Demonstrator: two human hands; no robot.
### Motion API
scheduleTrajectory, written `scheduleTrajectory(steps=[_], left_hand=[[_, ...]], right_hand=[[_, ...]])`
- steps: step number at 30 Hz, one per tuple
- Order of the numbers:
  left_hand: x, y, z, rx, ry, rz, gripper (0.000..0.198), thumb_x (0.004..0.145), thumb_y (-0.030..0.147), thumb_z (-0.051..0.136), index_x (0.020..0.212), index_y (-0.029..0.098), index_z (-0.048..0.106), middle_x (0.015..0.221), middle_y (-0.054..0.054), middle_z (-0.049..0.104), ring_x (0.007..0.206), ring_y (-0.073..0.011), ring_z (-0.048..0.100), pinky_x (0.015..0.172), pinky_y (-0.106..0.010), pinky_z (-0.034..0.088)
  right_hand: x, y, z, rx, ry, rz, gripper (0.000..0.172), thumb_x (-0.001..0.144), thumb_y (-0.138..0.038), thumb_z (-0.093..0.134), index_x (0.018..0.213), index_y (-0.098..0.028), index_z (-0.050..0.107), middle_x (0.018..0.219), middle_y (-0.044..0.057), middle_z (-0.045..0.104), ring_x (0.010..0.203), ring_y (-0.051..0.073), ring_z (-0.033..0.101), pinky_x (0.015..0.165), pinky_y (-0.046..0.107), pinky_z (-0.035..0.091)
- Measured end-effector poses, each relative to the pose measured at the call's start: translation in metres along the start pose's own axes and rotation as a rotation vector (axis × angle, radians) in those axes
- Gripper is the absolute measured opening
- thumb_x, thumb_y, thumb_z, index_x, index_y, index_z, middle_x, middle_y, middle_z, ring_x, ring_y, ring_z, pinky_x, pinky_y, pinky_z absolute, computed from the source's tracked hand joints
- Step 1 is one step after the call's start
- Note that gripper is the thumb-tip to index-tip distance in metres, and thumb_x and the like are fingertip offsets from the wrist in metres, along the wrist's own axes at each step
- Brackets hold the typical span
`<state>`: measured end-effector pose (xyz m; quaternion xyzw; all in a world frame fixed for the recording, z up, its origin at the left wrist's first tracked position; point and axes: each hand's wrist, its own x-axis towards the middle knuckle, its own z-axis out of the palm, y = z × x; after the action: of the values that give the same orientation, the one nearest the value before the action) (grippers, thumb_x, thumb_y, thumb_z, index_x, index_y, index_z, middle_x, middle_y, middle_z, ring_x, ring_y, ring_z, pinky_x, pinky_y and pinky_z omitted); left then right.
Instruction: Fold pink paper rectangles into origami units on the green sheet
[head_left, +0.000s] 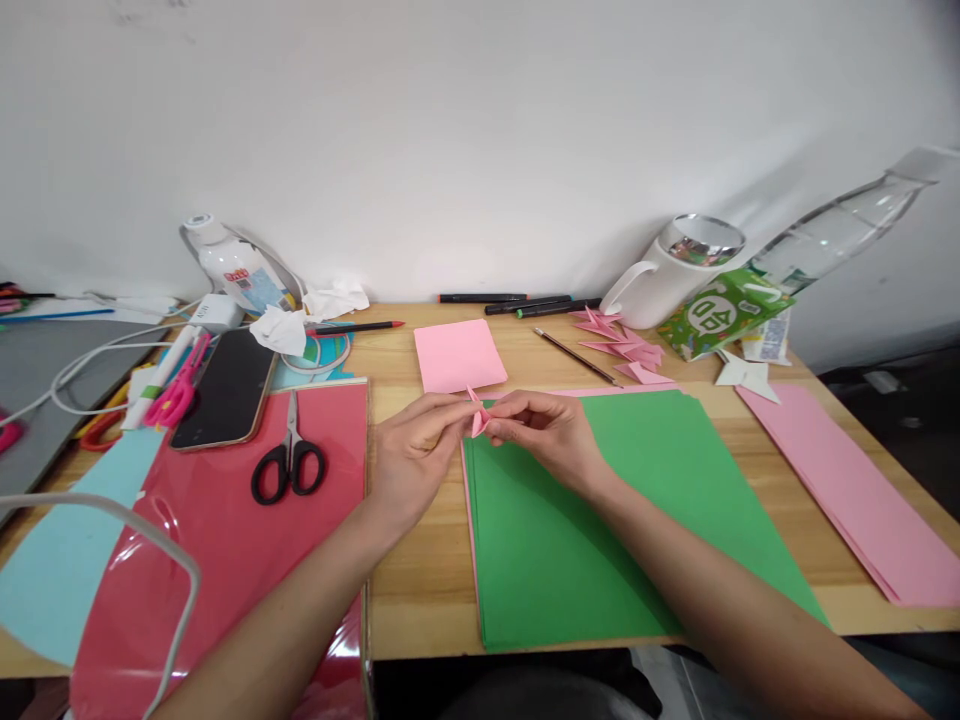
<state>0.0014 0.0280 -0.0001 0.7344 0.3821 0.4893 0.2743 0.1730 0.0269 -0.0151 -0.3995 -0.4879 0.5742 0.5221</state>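
Between my two hands is a small folded pink paper piece [479, 421], held above the left edge of a green paper stack [600, 540]. My left hand [420, 445] pinches it from the left, fingers closed. From the right, the thumb and fingertips of my right hand [547, 430] close on the same piece. Its lower folds are partly hidden by the fingers. Just behind lies a square pink paper pad [459, 356]. Several pointed pink folded papers [626, 345] are heaped at the back right.
Black-handled scissors [289, 465] rest on a red plastic-wrapped paper pack [225, 560] at left, near a phone [227, 388]. A white mug [675, 270] and a clear bottle [840, 225] stand back right. Pink strips [855, 490] lie at right. A white cable [191, 570] loops front left.
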Motion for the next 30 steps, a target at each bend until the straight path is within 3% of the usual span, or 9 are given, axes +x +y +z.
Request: scheduleTrajectory(steps=[7,11,19,23,27,30], left_hand=[[0.0034,0.0068,0.0010,-0.029,-0.023,-0.025,0.018,0.085,0.016,0.056,0.094,0.019,0.071,0.094,-0.005,0.073,0.087,-0.0149,0.067,0.078,-0.026,0.053],[0.0030,0.0074,-0.0007,-0.024,-0.043,-0.105,0.019,0.088,0.021,0.054,0.097,0.019,0.071,0.096,-0.004,0.073,0.088,-0.0153,0.068,0.081,-0.026,0.053],[0.0052,0.0067,-0.0011,-0.049,-0.129,-0.086,0.023,0.088,0.017,0.051,0.103,0.020,0.068,0.107,-0.006,0.070,0.102,-0.0165,0.063,0.090,-0.028,0.049],[0.0061,0.0076,-0.0023,-0.046,-0.157,-0.108,0.022,0.087,0.019,0.053,0.106,0.020,0.065,0.104,-0.007,0.070,0.093,-0.0169,0.065,0.082,-0.029,0.050],[0.0071,0.0060,-0.0038,-0.070,-0.031,-0.252,0.019,0.085,0.026,0.058,0.101,0.018,0.064,0.091,-0.006,0.072,0.083,-0.0159,0.065,0.076,-0.027,0.050],[0.0080,0.0019,-0.0030,-0.117,0.031,-0.341,0.025,0.080,0.033,0.064,0.098,0.016,0.065,0.095,-0.007,0.070,0.082,-0.0157,0.064,0.072,-0.026,0.051]], right_hand=[[-0.0012,0.0004,0.0019,0.002,0.047,-0.051,0.011,0.062,-0.021,0.080,0.070,-0.021,0.072,0.081,0.002,0.072,0.063,0.011,0.062,0.056,0.024,0.052],[-0.0010,-0.0004,0.0009,-0.038,0.080,-0.035,0.012,0.062,-0.022,0.080,0.070,-0.020,0.071,0.073,0.001,0.071,0.061,0.011,0.060,0.055,0.023,0.050],[0.0047,-0.0034,-0.0066,0.080,0.030,0.155,0.026,0.064,-0.029,0.080,0.087,-0.019,0.071,0.067,-0.001,0.067,0.059,0.009,0.058,0.052,0.020,0.045],[0.0047,-0.0033,-0.0065,0.083,0.018,0.200,0.024,0.064,-0.031,0.079,0.082,-0.017,0.071,0.065,-0.002,0.063,0.056,0.007,0.053,0.049,0.019,0.041],[0.0036,-0.0039,-0.0055,0.033,0.029,0.199,0.023,0.065,-0.032,0.078,0.081,-0.017,0.071,0.063,-0.003,0.061,0.053,0.006,0.047,0.048,0.019,0.038],[0.0026,-0.0051,-0.0050,-0.088,0.011,0.140,0.020,0.067,-0.031,0.076,0.081,-0.017,0.071,0.067,-0.002,0.064,0.052,0.006,0.045,0.048,0.020,0.037]])
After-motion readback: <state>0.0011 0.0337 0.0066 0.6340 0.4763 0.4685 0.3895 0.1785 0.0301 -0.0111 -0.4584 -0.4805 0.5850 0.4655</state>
